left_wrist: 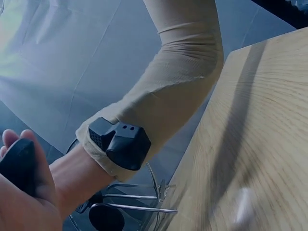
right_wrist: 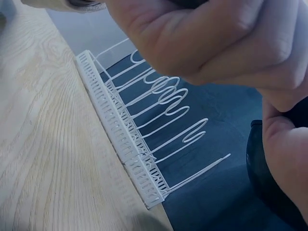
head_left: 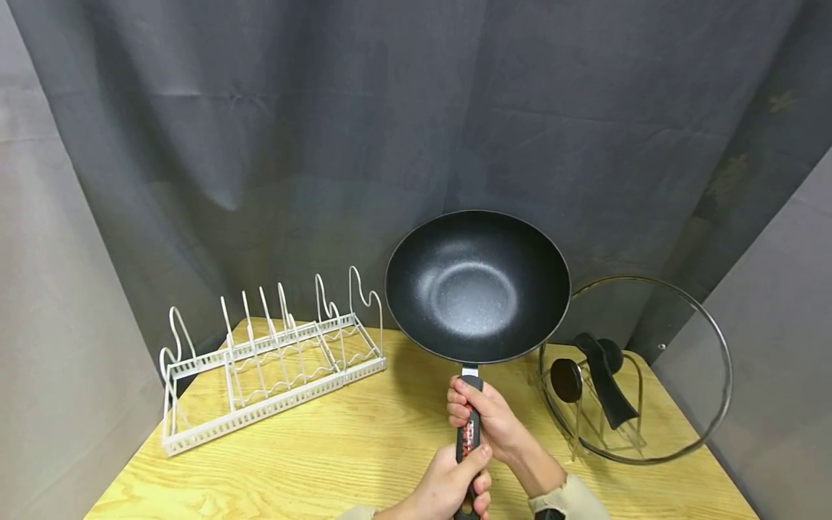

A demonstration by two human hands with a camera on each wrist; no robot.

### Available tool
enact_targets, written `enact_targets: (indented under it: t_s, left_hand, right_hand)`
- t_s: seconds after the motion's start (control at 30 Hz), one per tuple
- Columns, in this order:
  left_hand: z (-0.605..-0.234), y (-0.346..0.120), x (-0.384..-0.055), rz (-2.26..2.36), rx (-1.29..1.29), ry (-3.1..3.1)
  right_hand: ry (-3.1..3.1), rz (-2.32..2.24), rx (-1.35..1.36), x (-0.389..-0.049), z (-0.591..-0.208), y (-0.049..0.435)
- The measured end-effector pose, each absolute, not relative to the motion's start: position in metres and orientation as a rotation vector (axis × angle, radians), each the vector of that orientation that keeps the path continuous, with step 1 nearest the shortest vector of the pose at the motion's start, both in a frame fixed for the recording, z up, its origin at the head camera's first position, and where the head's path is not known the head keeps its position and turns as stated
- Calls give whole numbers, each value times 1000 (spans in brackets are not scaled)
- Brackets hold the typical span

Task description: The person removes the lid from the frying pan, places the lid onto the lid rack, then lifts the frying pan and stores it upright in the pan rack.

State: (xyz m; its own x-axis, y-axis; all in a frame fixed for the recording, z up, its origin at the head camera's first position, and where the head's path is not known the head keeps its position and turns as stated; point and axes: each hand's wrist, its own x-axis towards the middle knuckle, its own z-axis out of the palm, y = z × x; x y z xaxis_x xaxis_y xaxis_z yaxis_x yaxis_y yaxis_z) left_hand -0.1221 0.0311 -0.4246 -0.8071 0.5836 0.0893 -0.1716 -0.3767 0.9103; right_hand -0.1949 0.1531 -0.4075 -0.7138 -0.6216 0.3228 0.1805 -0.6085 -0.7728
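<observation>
A black wok [head_left: 477, 289] is held up over the table in the head view, tilted so that its dark inner surface faces me. My right hand [head_left: 490, 419] grips its black handle [head_left: 469, 433] just below the pan body. Lower down, near the handle's end, my left hand [head_left: 448, 480] curls round it with the thumb laid across the top. The wok's rim stands apart from the white rack [head_left: 279, 404] on its left. In the right wrist view, curled fingers [right_wrist: 207, 43] fill the top, and part of the wok [right_wrist: 260, 163] shows at the right edge.
At the right, a large glass lid with a metal rim [head_left: 724, 375] stands tilted by a wire stand [head_left: 640, 404], near a round dark knob [head_left: 566, 380] and a curved black handle [head_left: 607, 383]. Grey curtains [head_left: 292, 144] enclose the wooden table [head_left: 312, 462].
</observation>
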Motion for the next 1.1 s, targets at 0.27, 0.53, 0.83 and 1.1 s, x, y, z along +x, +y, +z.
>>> enact_targets:
  t_s: [0.27,0.53,0.83,1.1]
  left_hand:
    - [-431,28,-124,2172,544,1425]
    - [-433,29,-125,2189,464,1447]
    - [-434,31,-126,2244,334,1422]
    - [-433,30,-127,2278,321,1405]
  right_hand:
    - [1170,-2289,-802,-196,-408,152]
    - [1334,-2249,-816,-198,-410,151]
    - [1557,-2199,-790,-200,-407,148]
    - [1741,-2142,-758,-202,-401,146]
